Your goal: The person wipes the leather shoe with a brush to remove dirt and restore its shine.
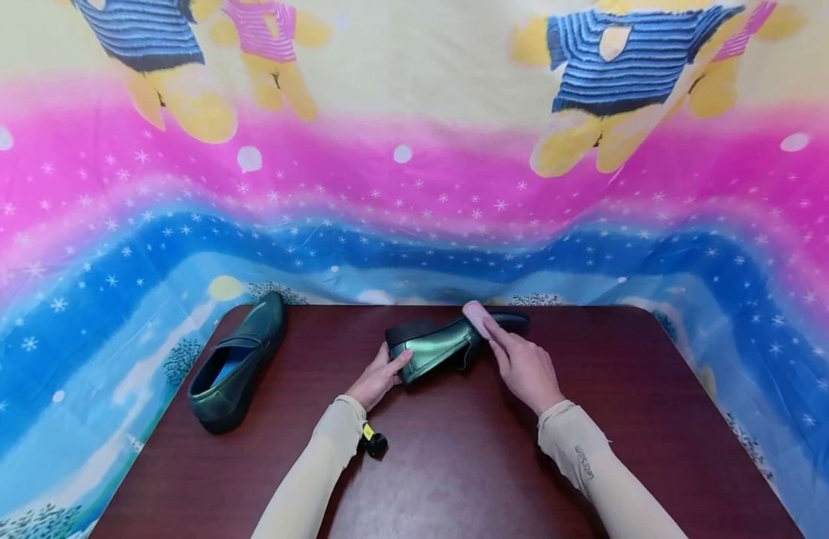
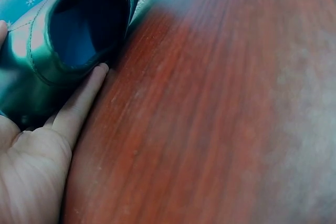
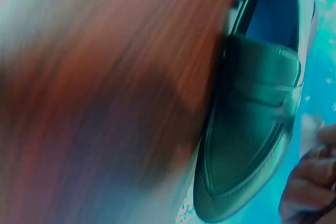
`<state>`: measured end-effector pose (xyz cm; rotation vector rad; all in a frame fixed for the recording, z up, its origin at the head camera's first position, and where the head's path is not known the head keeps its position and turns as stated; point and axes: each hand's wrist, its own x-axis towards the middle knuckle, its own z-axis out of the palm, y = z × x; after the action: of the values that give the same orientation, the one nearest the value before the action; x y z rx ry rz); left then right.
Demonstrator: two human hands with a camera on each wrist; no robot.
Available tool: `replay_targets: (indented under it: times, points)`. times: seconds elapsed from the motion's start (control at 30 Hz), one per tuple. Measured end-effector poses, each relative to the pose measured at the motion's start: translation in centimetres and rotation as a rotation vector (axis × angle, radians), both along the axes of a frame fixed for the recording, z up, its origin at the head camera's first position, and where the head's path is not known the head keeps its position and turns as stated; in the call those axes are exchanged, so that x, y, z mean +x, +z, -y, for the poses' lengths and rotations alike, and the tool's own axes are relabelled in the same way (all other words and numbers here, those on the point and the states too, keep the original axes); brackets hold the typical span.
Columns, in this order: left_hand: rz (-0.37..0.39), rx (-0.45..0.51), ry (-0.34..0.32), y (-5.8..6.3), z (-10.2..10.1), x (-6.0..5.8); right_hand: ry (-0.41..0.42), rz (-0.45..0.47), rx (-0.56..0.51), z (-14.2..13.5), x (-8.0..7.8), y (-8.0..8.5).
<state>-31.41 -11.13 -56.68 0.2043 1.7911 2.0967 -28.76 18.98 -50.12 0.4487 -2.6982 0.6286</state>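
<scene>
A dark green leather loafer (image 1: 430, 352) lies tipped on its side near the table's far edge, its heel to the left and its toe to the right. My left hand (image 1: 377, 378) grips it around the heel, the thumb over the near side. In the left wrist view one finger reaches along below the shoe's opening (image 2: 79, 30), where a blue insole shows. A small pink oblong pad (image 1: 478, 320) is held in my right hand (image 1: 530, 370), against the upturned side of the shoe's front half. The right wrist view shows the loafer's strap and toe (image 3: 252, 124), with my curled fingers beside them.
A second green loafer (image 1: 242, 359) stands upright at the table's left edge, toe pointing away. The dark red-brown table (image 1: 441, 464) is bounded behind and at the sides by a colourful printed cloth (image 1: 414, 195). A small black item with a yellow tag (image 1: 374, 440) hangs at my left cuff.
</scene>
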Motion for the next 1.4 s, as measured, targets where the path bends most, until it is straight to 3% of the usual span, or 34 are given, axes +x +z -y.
replay_targets:
  times: [0.13, 0.2, 0.5, 0.8, 1.0, 1.27, 1.4]
  points:
    - [-0.007, 0.008, 0.000, 0.0, 0.0, 0.0, 0.107, 0.006, 0.022, 0.9, 0.4, -0.4]
    - [-0.002, 0.007, 0.000, 0.0, -0.1, 0.0, 0.122, 0.002, 0.037, 1.0, 0.5, -0.6]
    - [0.013, 0.011, -0.011, 0.1, -0.2, 0.2, -0.093, -0.035, 0.017, -1.5, -0.5, -1.3]
    - [0.015, 0.049, 0.010, 0.3, -0.1, 0.1, 0.025, 0.014, -0.051, 0.5, -0.7, -1.0]
    - [0.030, 0.099, 0.010, 0.2, -0.4, 0.1, -0.072, 0.039, -0.019, 0.0, -1.1, -0.9]
    - [0.028, 0.091, 0.010, 0.3, -0.3, 0.0, -0.242, 0.094, -0.045, -2.7, -1.7, -1.3]
    - [0.034, 0.089, 0.010, 0.3, 0.0, 0.1, -0.199, 0.074, -0.090, -1.9, -1.7, -1.1]
